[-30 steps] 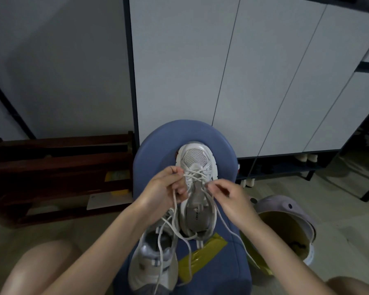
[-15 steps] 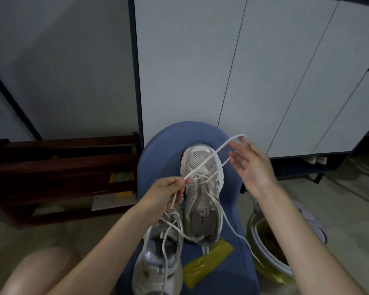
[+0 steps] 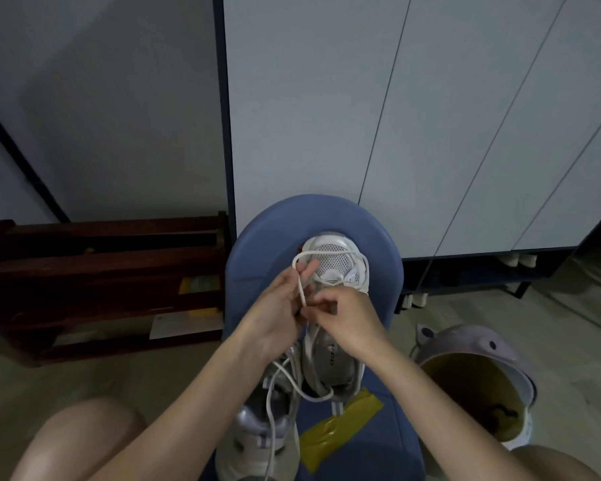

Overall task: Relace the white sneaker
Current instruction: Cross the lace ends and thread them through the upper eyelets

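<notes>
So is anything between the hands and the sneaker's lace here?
Nothing visible. Both the left hand and the right hand are already on the lace, over the middle of the white sneaker on the blue seat.

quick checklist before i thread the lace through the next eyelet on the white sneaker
1. White sneaker rests toe-away on the blue seat: ok.
2. Left hand holds the lace: ok.
3. Right hand pinches at the eyelets: ok.
4. Lace loop over the toe free of snags: cannot tell.
5. Next eyelet visible: not ok, hands cover it.
6. Second sneaker clear of the loose lace: not ok, lace trails over it.
</notes>
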